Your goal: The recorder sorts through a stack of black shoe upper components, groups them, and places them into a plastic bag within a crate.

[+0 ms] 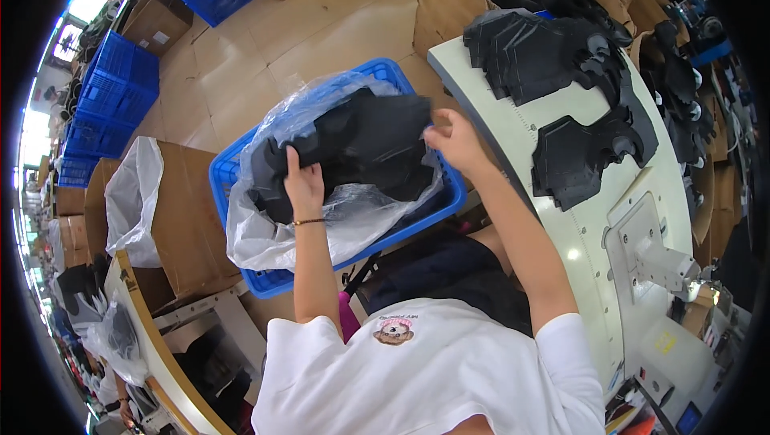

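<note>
Over a blue plastic basket (393,74), both my hands are on a black cut fabric piece (373,126). My left hand (305,182) is closed on its left part, thumb up. At its right end, my right hand (455,140) is closed in a pinch on the edge, slightly blurred. Clear plastic lining (265,238) spills over the basket's rim. More black pieces (401,182) lie beneath inside the basket, partly hidden by the held one.
To the right, a pale sewing-machine table (561,250) carries stacks of black cut pieces (529,54) and a machine (658,267). A cardboard box (192,218) with white plastic stands left. Blue crates (120,74) are stacked at the far left; an open carton (449,10) is behind the table.
</note>
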{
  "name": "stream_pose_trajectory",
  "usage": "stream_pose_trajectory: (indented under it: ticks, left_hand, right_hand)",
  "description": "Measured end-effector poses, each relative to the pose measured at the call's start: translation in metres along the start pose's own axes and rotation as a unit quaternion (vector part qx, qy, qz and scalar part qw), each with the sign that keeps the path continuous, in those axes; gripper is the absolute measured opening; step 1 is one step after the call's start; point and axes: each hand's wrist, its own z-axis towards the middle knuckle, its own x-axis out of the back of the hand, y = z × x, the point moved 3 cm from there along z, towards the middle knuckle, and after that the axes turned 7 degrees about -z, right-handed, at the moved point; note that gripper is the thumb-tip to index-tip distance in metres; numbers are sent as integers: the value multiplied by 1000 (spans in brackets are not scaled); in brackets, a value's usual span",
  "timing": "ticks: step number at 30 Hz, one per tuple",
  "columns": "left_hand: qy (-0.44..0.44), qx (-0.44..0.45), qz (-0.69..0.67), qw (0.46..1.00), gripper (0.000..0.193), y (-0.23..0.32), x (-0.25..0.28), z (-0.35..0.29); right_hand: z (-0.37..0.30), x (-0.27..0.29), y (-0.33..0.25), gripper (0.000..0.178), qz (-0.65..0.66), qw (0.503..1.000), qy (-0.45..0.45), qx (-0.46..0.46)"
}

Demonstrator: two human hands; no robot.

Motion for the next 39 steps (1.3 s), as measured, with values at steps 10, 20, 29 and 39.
stream_pose_trajectory:
  ticks: [10,20,29,39]
  left_hand:
    - [190,53,379,904,30,-55,86,14]
    - [-555,-85,444,698,50,-204,-279,-163]
    - [-531,-86,795,281,116,-366,-324,-220]
    - [-608,-23,767,206,52,-345,-315,-221]
  right_hand:
    - [-138,134,-6,26,49,938,328,98]
    - [-172,239,41,44,291,847,445,-1]
    - [-152,237,34,37,459,844,277,-12]
    - [-176,201,24,24,570,806,163,0]
